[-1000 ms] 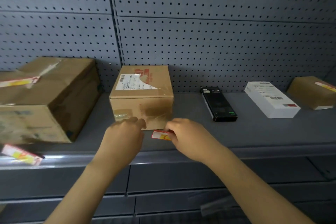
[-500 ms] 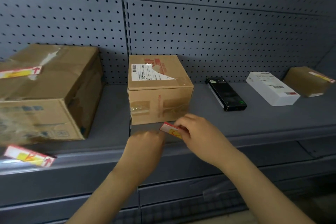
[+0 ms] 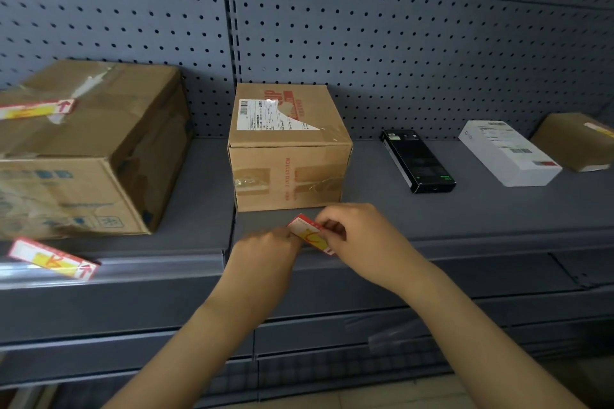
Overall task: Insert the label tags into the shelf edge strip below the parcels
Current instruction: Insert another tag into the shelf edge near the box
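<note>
Tag brought down from the shelf top to the front edge strip

Compared with a second ago, the label tag (image 3: 310,234) has come off the shelf surface in front of the middle parcel (image 3: 288,148) and now sits tilted at the edge strip (image 3: 465,244), centre of the frame, so insertion looks about to begin. The right hand (image 3: 362,239) pinches the tag's right end between thumb and curled fingers. The left hand (image 3: 265,251) is curled at the tag's left end, touching it, though its fingertips are hidden. Another tag (image 3: 53,257) already lies at the strip at lower left
</note>
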Motion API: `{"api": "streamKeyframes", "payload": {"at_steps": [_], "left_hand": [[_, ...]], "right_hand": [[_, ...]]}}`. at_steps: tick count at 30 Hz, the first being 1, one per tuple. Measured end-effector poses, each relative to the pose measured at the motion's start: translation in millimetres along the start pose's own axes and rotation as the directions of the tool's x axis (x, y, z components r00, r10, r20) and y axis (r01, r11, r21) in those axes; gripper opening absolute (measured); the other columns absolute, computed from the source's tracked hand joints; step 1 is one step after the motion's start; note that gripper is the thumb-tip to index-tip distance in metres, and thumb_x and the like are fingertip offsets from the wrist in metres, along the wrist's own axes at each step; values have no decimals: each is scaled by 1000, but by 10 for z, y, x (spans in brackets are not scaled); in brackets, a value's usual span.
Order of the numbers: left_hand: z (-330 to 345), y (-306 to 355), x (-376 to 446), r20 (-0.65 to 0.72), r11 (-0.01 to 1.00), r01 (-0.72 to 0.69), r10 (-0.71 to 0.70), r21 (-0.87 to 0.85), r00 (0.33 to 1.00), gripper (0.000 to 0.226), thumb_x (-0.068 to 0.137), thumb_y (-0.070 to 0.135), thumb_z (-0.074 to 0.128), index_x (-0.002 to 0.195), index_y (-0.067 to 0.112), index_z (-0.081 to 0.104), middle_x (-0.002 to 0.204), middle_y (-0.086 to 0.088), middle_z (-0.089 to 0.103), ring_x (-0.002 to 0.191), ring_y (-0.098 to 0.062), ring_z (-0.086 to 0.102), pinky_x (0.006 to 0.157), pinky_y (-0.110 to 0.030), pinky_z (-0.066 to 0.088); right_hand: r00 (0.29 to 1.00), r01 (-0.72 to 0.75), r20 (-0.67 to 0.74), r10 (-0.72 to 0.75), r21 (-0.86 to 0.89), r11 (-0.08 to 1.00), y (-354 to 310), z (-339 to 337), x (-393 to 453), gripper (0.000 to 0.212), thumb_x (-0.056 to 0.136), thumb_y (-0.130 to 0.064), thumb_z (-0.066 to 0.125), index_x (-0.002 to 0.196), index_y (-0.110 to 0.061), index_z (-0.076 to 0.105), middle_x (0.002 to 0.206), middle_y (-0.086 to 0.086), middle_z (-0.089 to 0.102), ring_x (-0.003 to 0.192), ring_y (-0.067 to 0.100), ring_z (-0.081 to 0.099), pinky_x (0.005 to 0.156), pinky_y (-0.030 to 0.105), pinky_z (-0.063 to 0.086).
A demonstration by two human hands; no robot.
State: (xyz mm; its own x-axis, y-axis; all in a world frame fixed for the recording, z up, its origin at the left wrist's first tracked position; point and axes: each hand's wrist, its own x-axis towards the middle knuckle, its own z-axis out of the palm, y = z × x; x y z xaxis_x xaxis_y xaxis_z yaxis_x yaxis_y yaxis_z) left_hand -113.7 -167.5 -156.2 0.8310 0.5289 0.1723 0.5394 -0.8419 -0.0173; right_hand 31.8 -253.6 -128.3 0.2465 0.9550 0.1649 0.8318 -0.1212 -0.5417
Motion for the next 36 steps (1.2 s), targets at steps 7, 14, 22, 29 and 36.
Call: {"api": "streamKeyframes", "payload": {"at_steps": [7, 14, 22, 29, 36], "left_hand": [[34, 77, -132, -18, 994, -100, 101, 36, 995, 42, 38, 6, 81, 74, 25, 73, 63, 7, 67, 52, -14, 61, 41, -22, 45], [9, 101, -122, -40, 997, -62, 60, -42, 997, 37, 36, -2, 83, 62, 21, 71, 62, 4, 69, 45, -17, 61, 38, -23, 47], [41, 94, -182, -4, 993, -13, 12, -114, 1000, 35, 56, -3, 76, 82, 20, 73, 80, 2, 71, 60, -20, 66, 50, -29, 55], [-6, 78, -184, 46, 995, 3, 1, -96, 999, 27, 72, 4, 68, 93, 20, 70, 94, 1, 68, 74, -20, 66, 62, -31, 56], [-416, -61, -62, -25, 996, 37, -40, -83, 999, 6, 76, 21, 72, 80, 25, 70, 75, 3, 69, 63, -19, 65, 48, -25, 45]], "right_hand": [[1000, -1, -16, 2, 54, 999, 98, 49, -25, 7, 84, -20, 65, 89, -24, 68, 85, -7, 69, 74, 8, 63, 66, 41, 56], [999, 44, -24, -42, 95, 995, 78, 89, -7, 6, 85, -17, 66, 89, -21, 68, 84, -5, 70, 74, 9, 64, 68, 40, 56], [993, 107, -55, -104, 53, 993, 29, 143, 41, 6, 87, -16, 64, 92, -18, 66, 87, -2, 67, 77, 14, 62, 67, 42, 54], [990, 126, 89, -111, -187, 974, 79, 147, 24, 10, 89, -23, 60, 96, -20, 66, 93, -2, 60, 88, 16, 54, 71, 40, 51], [992, 30, 129, -8, -170, 985, 44, 18, 24, 48, 87, -27, 63, 133, -24, 48, 132, -1, 53, 122, 18, 43, 98, 36, 43]]}}
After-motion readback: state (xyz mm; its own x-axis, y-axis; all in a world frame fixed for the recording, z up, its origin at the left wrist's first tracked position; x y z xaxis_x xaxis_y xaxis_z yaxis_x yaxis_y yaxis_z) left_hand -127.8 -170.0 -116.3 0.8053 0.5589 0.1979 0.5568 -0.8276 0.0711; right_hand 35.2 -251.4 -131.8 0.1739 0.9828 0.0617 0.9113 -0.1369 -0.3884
